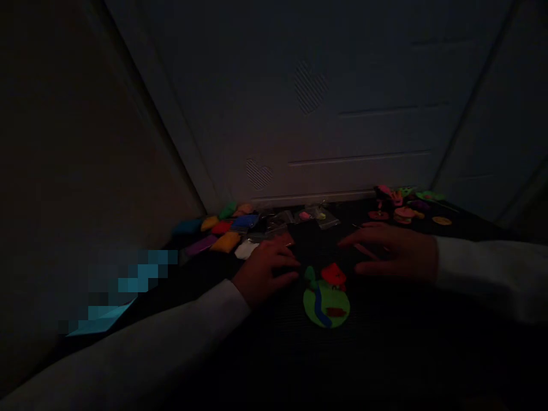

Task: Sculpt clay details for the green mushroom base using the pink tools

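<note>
A round green clay disc [338, 301] lies on the dark table, bearing a blue strip [319, 308], a brown-red bar [336, 312], a small green tree-like shape [310, 275] and a red-topped piece [333, 274]. Left of it, my left hand [268, 268] rests low with fingers stretched and apart, close to a reddish-brown packet [286, 238]; I see nothing held. To the right, my right hand [389, 251] has thumb and fingers spread. A thin pinkish piece [365, 250] shows between them, apparently not gripped, though the dim light blurs it.
Coloured clay packets, including an orange one [226, 242], a white one [247, 249] and a blue one [246, 221], lie at back left. A clear bag [327, 217] lies behind. Several small clay figures [405, 214] stand back right, before a pale panel [274, 114]. Light-blue paper [103, 319] lies left.
</note>
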`<state>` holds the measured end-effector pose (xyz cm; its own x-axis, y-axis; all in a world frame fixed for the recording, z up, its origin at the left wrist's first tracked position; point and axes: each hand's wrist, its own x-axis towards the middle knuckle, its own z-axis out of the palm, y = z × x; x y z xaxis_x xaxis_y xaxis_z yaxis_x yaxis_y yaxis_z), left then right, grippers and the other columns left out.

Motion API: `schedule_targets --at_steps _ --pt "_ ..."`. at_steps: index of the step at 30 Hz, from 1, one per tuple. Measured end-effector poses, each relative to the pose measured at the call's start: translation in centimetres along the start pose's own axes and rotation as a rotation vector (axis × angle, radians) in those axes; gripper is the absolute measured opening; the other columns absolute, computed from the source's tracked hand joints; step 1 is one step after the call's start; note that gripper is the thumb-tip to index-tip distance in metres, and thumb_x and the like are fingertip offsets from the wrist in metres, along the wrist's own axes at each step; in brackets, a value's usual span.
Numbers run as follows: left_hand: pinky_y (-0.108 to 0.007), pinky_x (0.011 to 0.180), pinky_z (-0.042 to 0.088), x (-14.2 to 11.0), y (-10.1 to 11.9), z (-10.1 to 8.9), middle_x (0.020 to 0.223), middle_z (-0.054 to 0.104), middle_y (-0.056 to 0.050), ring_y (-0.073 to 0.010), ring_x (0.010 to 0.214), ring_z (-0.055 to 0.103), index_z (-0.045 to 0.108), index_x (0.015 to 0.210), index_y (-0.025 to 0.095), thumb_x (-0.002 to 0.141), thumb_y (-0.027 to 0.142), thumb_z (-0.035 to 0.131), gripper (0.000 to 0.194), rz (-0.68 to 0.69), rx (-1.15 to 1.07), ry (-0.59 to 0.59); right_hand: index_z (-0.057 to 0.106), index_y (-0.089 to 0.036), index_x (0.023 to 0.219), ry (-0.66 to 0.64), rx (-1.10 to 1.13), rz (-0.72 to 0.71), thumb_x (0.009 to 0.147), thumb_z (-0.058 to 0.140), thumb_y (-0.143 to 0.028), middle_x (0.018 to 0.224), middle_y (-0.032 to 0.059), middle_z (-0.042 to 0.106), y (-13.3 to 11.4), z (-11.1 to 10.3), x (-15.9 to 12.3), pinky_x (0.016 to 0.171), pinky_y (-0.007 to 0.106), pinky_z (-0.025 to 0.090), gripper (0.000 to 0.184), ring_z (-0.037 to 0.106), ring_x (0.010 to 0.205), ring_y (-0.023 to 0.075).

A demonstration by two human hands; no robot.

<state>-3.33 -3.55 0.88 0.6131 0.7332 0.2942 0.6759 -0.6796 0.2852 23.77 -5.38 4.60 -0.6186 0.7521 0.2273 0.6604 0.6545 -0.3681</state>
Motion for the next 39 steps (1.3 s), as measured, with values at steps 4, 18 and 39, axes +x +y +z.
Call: schedule_targets --at_steps 4,18,39 --pt "-0.038 0.09 0.029 1.0 0.2 0.4 0.099 0.056 0.0 -0.0201 0.102 0.042 0.063 0.089 0.029 0.071 0.037 0.055 0.021 -0.013 -0.025 -0.1 0.037 -0.026 0.121 -0.122 0.234 -0.026 0.063 0.062 -0.043 0.109 0.0007 0.049 -1.5 2.0 1.2 0.089 0.032 0.034 0.065 0.046 0.1 0.0168" --pt "-0.032 0.087 0.032 2.1 0.7 0.8 0.089 0.06 -0.001 -0.0148 0.091 0.05 0.063 0.081 0.021 0.074 0.024 0.052 0.013 -0.001 -0.127 -0.136 0.039 -0.02 0.118 -0.024 0.331 0.05 0.062 0.06 -0.025 0.099 0.0029 0.053 -1.6 4.7 1.1 0.082 0.032 0.039 0.061 0.05 0.087 0.0159" --pt "-0.027 0.079 0.042 1.2 0.8 1.0 0.086 0.061 0.002 -0.0128 0.086 0.054 0.054 0.096 0.022 0.075 0.026 0.048 0.022 -0.109 0.019 0.038 0.055 -0.018 0.079 -0.347 -0.48 0.418 0.072 0.049 -0.036 0.073 0.0023 0.055 5.8 -2.1 0.5 0.052 0.022 0.033 0.02 0.051 0.062 0.0129"
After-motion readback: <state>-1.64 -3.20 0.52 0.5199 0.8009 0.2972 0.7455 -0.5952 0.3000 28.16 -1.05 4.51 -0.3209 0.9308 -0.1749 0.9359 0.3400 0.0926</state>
